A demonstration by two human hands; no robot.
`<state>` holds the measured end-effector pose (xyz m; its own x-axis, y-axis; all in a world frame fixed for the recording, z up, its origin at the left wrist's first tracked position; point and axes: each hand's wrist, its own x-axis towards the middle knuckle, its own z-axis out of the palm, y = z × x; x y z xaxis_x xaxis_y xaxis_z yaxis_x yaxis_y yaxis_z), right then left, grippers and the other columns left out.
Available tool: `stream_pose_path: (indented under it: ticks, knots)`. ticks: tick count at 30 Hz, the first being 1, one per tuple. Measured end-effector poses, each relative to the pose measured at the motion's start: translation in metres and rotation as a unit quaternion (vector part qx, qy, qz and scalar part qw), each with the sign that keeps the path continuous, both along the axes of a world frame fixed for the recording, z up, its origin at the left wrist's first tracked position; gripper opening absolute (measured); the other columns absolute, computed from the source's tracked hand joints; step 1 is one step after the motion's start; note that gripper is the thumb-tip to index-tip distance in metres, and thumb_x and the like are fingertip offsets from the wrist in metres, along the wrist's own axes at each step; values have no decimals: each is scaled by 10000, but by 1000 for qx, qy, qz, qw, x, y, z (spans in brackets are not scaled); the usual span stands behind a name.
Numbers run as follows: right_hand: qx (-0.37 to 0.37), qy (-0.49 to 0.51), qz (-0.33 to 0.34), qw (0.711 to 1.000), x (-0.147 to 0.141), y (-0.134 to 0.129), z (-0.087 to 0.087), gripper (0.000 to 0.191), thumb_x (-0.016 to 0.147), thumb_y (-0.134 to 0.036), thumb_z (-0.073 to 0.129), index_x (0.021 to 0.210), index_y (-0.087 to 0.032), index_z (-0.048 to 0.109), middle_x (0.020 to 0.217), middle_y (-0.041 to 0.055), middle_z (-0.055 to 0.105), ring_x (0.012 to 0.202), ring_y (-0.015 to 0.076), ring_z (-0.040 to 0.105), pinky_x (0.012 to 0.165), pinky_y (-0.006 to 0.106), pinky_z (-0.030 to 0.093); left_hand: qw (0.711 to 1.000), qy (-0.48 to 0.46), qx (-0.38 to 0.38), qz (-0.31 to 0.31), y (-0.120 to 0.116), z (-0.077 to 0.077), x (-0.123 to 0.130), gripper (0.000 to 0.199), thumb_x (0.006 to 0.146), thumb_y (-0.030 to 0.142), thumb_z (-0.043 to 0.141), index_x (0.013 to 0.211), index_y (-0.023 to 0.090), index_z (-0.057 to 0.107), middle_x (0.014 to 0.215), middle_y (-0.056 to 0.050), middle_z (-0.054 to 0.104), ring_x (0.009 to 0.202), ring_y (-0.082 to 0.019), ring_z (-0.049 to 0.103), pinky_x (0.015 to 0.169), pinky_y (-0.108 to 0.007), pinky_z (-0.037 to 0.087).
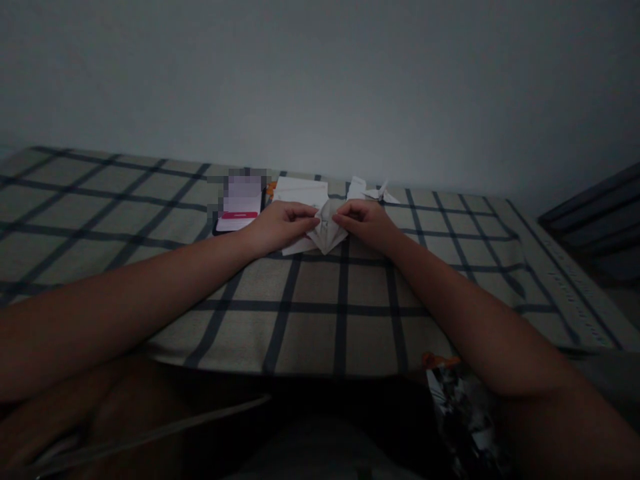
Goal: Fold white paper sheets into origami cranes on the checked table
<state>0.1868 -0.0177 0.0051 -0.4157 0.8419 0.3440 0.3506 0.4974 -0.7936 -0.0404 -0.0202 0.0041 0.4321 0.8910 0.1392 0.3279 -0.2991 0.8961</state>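
Between my two hands is a piece of folded white paper (325, 235), creased into a pointed shape with its lower tip toward me. My left hand (281, 225) pinches its left side between thumb and fingers. On the other side, my right hand (367, 223) pinches the right edge in the same way. White paper sheets (301, 191) lie just behind, partly covered by the hands and the folded piece. A folded paper crane (384, 193) rests beyond my right hand, beside another small white paper piece (357, 187).
A phone (242, 203) with a lit, partly blurred screen lies left of my left hand. Something orange (271, 190) shows beside it. A checked cloth (315, 287) covers the table, which meets a plain wall (320, 87). A dark slatted object (595, 213) stands at right.
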Motion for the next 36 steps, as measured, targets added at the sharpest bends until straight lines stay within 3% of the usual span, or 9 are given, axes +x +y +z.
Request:
stream_pose_path:
  ticks: [4,8,14,16,22,30,36]
  knots:
    - [4,-5,-2,1000,0,0,0,300,835,-470,665,772,-179,629,764,25,646,703,148,560,652,289,445,1000,6,-5,6,-1,2,0,269,802,417,683,837,156,740,533,32,531,468,-81,413,440,-211,257]
    - [6,-14,-8,1000,1,1,1,289,847,-460,645,780,-179,632,773,25,648,719,149,561,665,285,448,999,-16,-33,8,-3,4,0,269,779,419,716,816,152,735,552,25,568,466,-78,434,438,-206,277]
    - [-4,12,-30,999,3,5,1,289,827,-456,658,786,-172,636,766,18,645,696,136,543,641,270,439,983,-149,-103,-23,1,-3,2,358,763,440,732,979,157,767,878,-72,745,705,-150,639,614,-248,484]
    - [-7,17,-33,999,3,5,1,289,821,-453,666,776,-169,634,752,15,636,684,133,538,635,270,436,987,-130,-90,-21,1,-3,2,378,770,446,734,1012,159,771,892,-74,747,686,-140,629,584,-235,469]
    - [-7,13,-24,1000,1,2,3,281,816,-443,672,765,-171,624,742,15,630,683,131,527,635,274,436,997,-31,-65,-1,-4,6,1,359,818,414,691,1059,158,766,636,-4,643,429,-59,401,385,-195,238]
    - [-14,15,-11,1000,2,2,1,292,812,-454,668,762,-169,622,752,19,638,696,133,539,641,277,438,998,-17,-52,25,-2,4,3,381,797,440,694,1022,140,758,608,-11,615,426,-69,410,392,-205,255]
    - [-28,33,-9,999,-1,1,1,297,795,-456,685,758,-169,621,729,14,629,673,129,527,619,269,425,996,-61,-68,23,-1,1,3,356,764,450,704,952,150,743,655,-16,631,476,-87,470,449,-220,326]
